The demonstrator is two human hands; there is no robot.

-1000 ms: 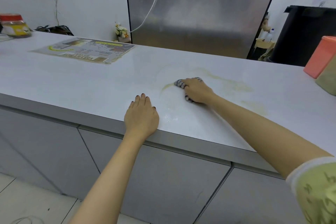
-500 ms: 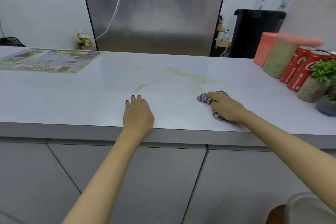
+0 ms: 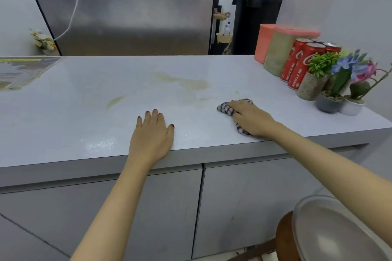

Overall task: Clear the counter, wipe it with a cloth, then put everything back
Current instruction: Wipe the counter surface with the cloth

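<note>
A white counter (image 3: 63, 116) runs across the view, with yellowish smears (image 3: 182, 81) in its middle. My right hand (image 3: 251, 117) presses flat on a blue-and-white checked cloth (image 3: 226, 109) near the counter's front edge, right of centre. My left hand (image 3: 151, 137) rests flat on the counter at the front edge, fingers straight, holding nothing. The cloth shows only around my right hand's fingers and under the wrist.
At the counter's right end stand red cola cans (image 3: 297, 63), pink-lidded containers (image 3: 282, 53) and small potted plants (image 3: 331, 82). A printed sheet (image 3: 19, 72) lies at the far left. A steel fridge (image 3: 127, 6) stands behind. A stool holding a glass lid (image 3: 339, 229) is at lower right.
My right hand has dragged the cloth from the smears toward the front edge and to the right. The view has turned right. My left hand has stayed planted on the counter.
</note>
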